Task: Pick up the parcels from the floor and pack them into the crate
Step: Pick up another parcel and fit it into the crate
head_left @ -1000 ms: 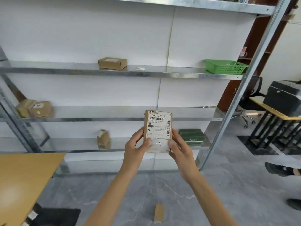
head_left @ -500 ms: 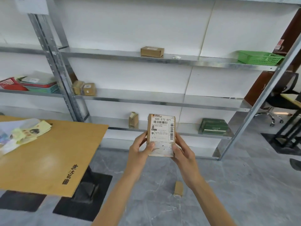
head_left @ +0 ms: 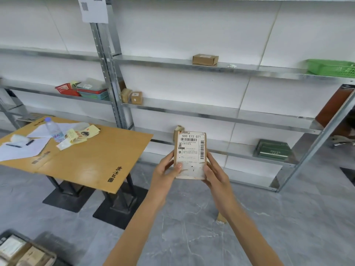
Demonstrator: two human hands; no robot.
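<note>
While uncrated, a labelled brown cardboard parcel point(head_left: 190, 156) is gripped by left hand point(head_left: 165, 170) and right hand point(head_left: 216, 174).
A smaller brown parcel point(head_left: 221, 218) is left on the floor point(head_left: 182, 239).

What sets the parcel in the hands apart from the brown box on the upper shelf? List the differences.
The held parcel stands upright in the air, gripped by the left hand and right hand; the shelf box lies flat on the upper shelf, untouched. The held parcel's face is covered by a white barcode label; the shelf box shows mostly bare brown card. Both are small cardboard boxes.
</note>
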